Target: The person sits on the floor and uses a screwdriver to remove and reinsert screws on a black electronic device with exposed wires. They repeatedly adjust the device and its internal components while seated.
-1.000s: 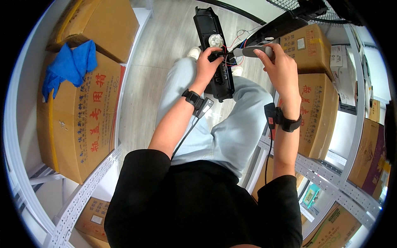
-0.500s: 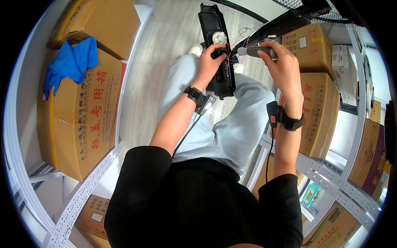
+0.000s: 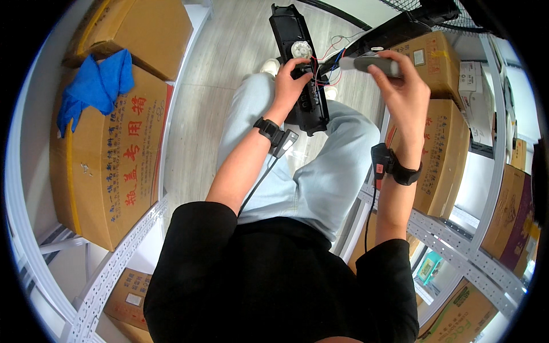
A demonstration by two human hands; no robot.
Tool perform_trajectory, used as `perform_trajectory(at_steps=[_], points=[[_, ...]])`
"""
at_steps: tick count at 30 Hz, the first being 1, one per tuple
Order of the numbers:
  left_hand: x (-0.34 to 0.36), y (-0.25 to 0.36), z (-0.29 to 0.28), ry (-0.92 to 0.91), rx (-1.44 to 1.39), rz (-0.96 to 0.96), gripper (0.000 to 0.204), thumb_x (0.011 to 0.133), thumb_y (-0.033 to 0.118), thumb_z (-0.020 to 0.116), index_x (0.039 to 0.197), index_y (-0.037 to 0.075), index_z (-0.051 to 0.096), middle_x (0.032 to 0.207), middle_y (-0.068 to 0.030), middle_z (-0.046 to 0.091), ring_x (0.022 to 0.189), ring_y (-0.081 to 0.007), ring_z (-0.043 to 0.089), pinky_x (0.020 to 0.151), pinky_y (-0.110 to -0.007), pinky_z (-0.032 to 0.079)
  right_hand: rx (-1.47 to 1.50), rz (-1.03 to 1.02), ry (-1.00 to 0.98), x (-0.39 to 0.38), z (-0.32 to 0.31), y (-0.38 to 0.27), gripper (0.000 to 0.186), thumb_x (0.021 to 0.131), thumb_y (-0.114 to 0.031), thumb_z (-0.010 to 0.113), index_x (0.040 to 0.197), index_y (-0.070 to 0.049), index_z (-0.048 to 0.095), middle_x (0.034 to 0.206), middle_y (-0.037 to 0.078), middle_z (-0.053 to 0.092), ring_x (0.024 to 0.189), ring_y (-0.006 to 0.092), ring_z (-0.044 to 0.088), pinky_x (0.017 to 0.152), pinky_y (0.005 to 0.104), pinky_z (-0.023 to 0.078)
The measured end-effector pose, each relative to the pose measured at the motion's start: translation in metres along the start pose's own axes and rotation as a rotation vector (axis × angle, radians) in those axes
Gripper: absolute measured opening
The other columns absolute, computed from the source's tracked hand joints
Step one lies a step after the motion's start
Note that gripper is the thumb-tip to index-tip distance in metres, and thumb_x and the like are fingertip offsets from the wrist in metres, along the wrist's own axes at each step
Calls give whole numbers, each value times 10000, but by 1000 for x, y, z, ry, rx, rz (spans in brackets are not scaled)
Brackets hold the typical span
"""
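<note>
A long black plastic housing (image 3: 314, 117) lies tilted above my knees, with a white round part (image 3: 301, 50) set in its upper half. My left hand (image 3: 290, 86) is closed on the middle of this housing, fingertips at a small black piece there. My right hand (image 3: 407, 88) grips a grey-handled screwdriver (image 3: 374, 65), pointed left and held apart from the housing; motion blurs its tip. Thin red and blue wires (image 3: 338, 57) run from the housing toward a larger black part (image 3: 383, 37) behind it.
Cardboard boxes stand on shelves at both sides, including a large box (image 3: 114, 166) with a blue cloth (image 3: 100, 86) at the left and another box (image 3: 440, 154) at the right. A wire-mesh guard (image 3: 400, 7) shows at the top right. Cables hang from both wrist straps.
My right hand has drawn the screwdriver right and slightly up, away from the housing. The housing has shifted slightly, while my left hand stays on it.
</note>
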State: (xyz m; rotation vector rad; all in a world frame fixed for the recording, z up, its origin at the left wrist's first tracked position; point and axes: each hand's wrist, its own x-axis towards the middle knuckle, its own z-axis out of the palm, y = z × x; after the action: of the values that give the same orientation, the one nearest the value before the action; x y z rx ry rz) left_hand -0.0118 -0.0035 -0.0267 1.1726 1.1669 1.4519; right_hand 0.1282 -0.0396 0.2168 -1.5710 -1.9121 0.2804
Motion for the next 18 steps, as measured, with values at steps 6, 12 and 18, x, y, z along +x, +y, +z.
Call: perform_trajectory(at_steps=[6,12,18], points=[[0,3,4,-17,-70,-51,332,778,9,725,1095,49,637,1073,-40,666,1014,-137,602,899,-283,455,-32,-87,200,10,25,23,294,810,-177,769,1060,-69,658,867,104,704,780,174,695,696,282,536],[0,1,5,-23,-57,29,322,784,7,717,1093,51,640,1087,-39,658,1020,-138,598,908,-279,452,12,-74,217,10,55,42,295,810,-194,768,1056,-77,654,884,120,697,795,211,697,703,315,542],[0,4,4,-39,-55,12,313,787,9,713,1089,50,643,1094,-39,654,1034,-138,592,915,-279,448,-31,-86,200,11,63,51,304,811,-194,765,1068,-78,652,875,120,692,789,227,699,697,318,543]])
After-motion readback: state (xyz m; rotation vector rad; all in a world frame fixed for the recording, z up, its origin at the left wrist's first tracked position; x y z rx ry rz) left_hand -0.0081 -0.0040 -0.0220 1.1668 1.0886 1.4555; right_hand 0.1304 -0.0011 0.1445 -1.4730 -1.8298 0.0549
